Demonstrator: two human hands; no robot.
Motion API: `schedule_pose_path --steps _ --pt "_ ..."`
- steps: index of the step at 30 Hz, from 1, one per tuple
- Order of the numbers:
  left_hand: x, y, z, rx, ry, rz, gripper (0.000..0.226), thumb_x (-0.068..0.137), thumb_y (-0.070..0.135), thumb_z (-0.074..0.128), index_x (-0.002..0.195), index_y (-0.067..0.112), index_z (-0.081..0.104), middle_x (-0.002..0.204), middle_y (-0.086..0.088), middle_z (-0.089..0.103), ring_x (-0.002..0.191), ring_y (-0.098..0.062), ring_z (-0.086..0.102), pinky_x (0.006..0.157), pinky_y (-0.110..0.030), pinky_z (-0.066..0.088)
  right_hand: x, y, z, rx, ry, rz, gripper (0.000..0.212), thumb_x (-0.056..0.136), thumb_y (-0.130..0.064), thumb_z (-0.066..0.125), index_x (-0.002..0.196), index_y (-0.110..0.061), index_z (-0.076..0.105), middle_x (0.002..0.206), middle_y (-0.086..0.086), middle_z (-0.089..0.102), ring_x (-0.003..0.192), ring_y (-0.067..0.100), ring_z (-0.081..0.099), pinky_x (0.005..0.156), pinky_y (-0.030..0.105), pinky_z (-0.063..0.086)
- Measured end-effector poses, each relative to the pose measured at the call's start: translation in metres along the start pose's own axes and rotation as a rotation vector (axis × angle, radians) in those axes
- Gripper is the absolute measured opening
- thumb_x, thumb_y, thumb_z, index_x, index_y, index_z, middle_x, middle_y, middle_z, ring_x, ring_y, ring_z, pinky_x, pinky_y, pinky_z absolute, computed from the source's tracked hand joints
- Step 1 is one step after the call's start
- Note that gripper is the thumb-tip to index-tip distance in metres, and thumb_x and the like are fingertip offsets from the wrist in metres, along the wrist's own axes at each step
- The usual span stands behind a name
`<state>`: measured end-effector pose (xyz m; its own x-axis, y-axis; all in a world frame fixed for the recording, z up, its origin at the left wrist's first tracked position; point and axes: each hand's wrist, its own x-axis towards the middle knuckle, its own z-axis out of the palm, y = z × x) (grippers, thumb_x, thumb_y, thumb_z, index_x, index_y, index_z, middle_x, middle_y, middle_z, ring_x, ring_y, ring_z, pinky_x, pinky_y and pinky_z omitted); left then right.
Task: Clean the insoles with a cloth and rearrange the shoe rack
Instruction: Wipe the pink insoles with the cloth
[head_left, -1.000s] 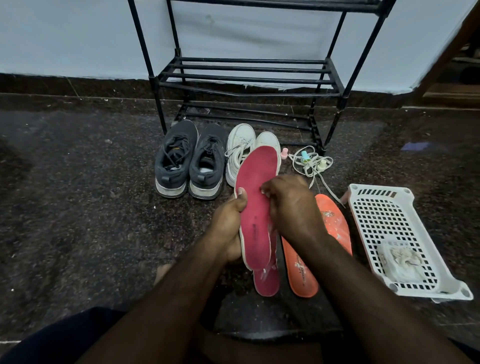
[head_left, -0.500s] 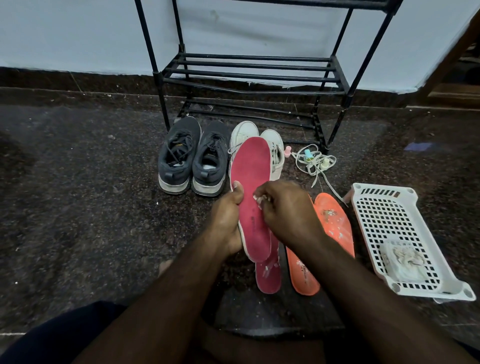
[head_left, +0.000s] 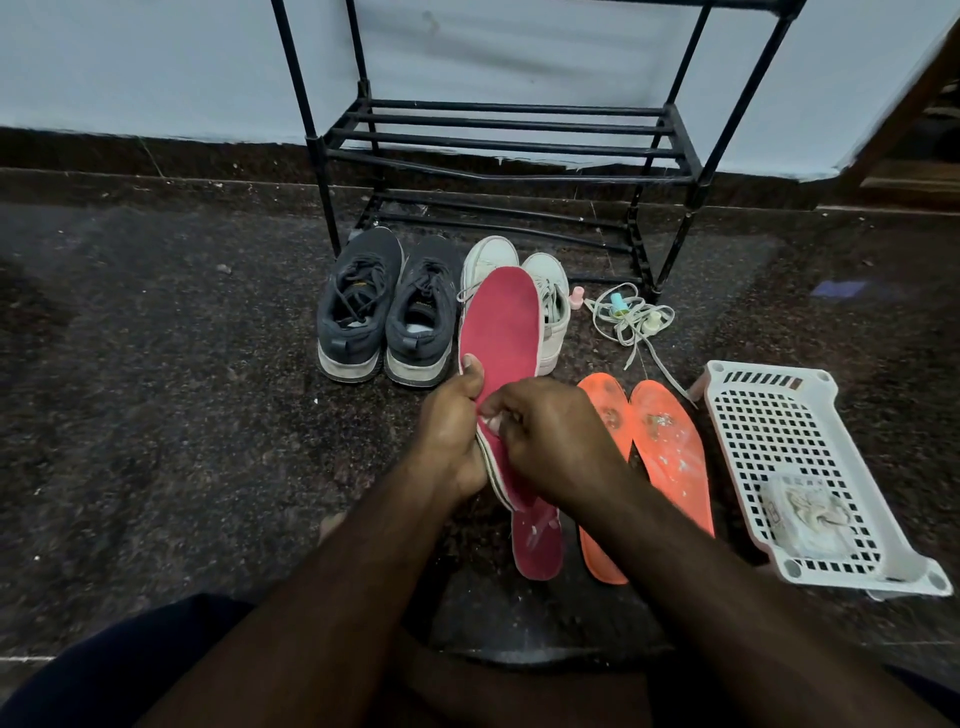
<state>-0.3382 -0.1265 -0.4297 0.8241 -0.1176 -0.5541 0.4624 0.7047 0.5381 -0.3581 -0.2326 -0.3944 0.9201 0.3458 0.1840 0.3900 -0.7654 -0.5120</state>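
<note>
On the dark speckled floor (head_left: 156, 415), furthest left, a pair of grey sneakers (head_left: 389, 312) stood side by side with their heels toward you, in front of the black shoe rack (head_left: 498, 140). Just right of them sat a pair of white sneakers (head_left: 550, 291), partly hidden by the pink insole (head_left: 501, 322) you held upright. Your left hand (head_left: 449, 431) gripped that insole at its left edge, thumb laid on the pink face. Your right hand (head_left: 550, 436) was curled against the insole's middle, pinching something pale at the fingertips; I could not tell what. A second pink insole (head_left: 537, 540) lay on the floor below your hands. Right of it lay two orange insoles (head_left: 670, 452), side by side and spotted with white marks. Behind them was a tangle of white laces (head_left: 631, 319). Furthest right stood a white perforated basket (head_left: 763, 415) holding a crumpled whitish cloth (head_left: 808, 512).
</note>
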Motion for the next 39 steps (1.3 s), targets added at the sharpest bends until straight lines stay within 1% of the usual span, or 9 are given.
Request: schedule_pose_path --steps 6,11,16,19,22,26,32,37,39 --pt "0.001 0.004 -0.002 0.006 0.078 0.025 0.06 0.102 0.047 0.045 0.13 -0.004 0.057 0.126 -0.026 0.065 0.107 -0.038 0.066 0.086 -0.047 0.057 -0.003 -0.001 -0.017 0.193 -0.272 0.103 0.017 0.08 -0.012 0.071 0.09 -0.025 0.076 0.072 -0.016 0.069 0.067 -0.003 0.062 0.068 0.019 0.049" --pt "0.001 0.001 -0.003 -0.008 0.015 0.009 0.048 0.105 0.043 0.042 0.108 0.0 0.063 0.091 -0.018 0.069 0.079 -0.03 0.069 0.076 -0.043 0.056 0.002 0.001 -0.01 0.104 0.009 0.048 0.013 0.082 -0.012 0.066 0.087 -0.021 0.073 0.081 -0.005 0.07 0.077 0.012 0.064 0.074 0.032 0.051" --pt "0.004 0.002 -0.004 -0.003 0.071 0.025 0.058 0.102 0.047 0.047 0.126 -0.005 0.058 0.121 -0.026 0.066 0.109 -0.04 0.067 0.091 -0.05 0.056 -0.004 -0.002 0.001 0.079 -0.173 0.051 0.021 0.077 -0.022 0.058 0.09 -0.027 0.073 0.084 -0.006 0.073 0.081 0.017 0.067 0.076 0.034 0.052" --pt "0.003 0.005 -0.003 0.003 0.04 0.009 0.06 0.103 0.047 0.043 0.132 -0.004 0.054 0.127 -0.029 0.063 0.117 -0.044 0.062 0.095 -0.055 0.052 -0.001 0.006 -0.016 0.335 -0.298 0.121 0.022 0.077 -0.005 0.072 0.088 -0.024 0.075 0.081 -0.01 0.072 0.074 0.005 0.065 0.073 0.03 0.054" --pt "0.003 0.006 -0.006 -0.018 -0.016 0.012 0.056 0.104 0.044 0.04 0.133 -0.002 0.053 0.122 -0.027 0.066 0.113 -0.043 0.063 0.1 -0.06 0.047 0.005 0.013 -0.038 0.7 -0.16 0.224 0.034 0.08 0.013 0.064 0.086 -0.02 0.071 0.084 0.004 0.071 0.074 0.018 0.064 0.073 0.038 0.053" --pt "0.002 0.006 -0.008 0.002 -0.021 0.057 0.052 0.105 0.042 0.042 0.13 -0.003 0.053 0.097 -0.024 0.07 0.078 -0.036 0.067 0.087 -0.051 0.053 0.008 0.016 -0.055 1.009 -0.028 0.325 0.03 0.087 0.016 0.056 0.093 -0.013 0.062 0.094 0.009 0.06 0.077 0.027 0.063 0.079 0.049 0.058" --pt "0.006 0.004 -0.011 -0.046 -0.069 0.029 0.057 0.103 0.045 0.045 0.138 0.001 0.051 0.135 -0.029 0.057 0.12 -0.046 0.055 0.111 -0.064 0.035 0.01 0.019 -0.043 0.624 0.127 0.248 0.016 0.076 -0.014 0.081 0.088 -0.02 0.073 0.09 0.002 0.074 0.076 0.018 0.071 0.078 0.044 0.059" --pt "-0.002 0.004 -0.005 -0.072 -0.08 -0.003 0.056 0.104 0.045 0.041 0.136 0.0 0.054 0.13 -0.023 0.062 0.12 -0.036 0.06 0.1 -0.05 0.05 0.004 0.005 -0.028 0.225 0.061 0.017 0.026 0.087 -0.008 0.062 0.108 -0.016 0.076 0.126 0.004 0.066 0.12 0.006 0.056 0.106 0.016 0.036" --pt "-0.004 0.005 -0.003 -0.102 -0.075 -0.011 0.055 0.104 0.043 0.041 0.132 -0.002 0.055 0.118 -0.02 0.066 0.112 -0.031 0.063 0.101 -0.044 0.049 0.0 -0.003 -0.022 0.162 -0.05 -0.021 0.034 0.09 -0.008 0.051 0.117 -0.012 0.071 0.132 0.011 0.062 0.128 0.017 0.053 0.111 0.024 0.034"
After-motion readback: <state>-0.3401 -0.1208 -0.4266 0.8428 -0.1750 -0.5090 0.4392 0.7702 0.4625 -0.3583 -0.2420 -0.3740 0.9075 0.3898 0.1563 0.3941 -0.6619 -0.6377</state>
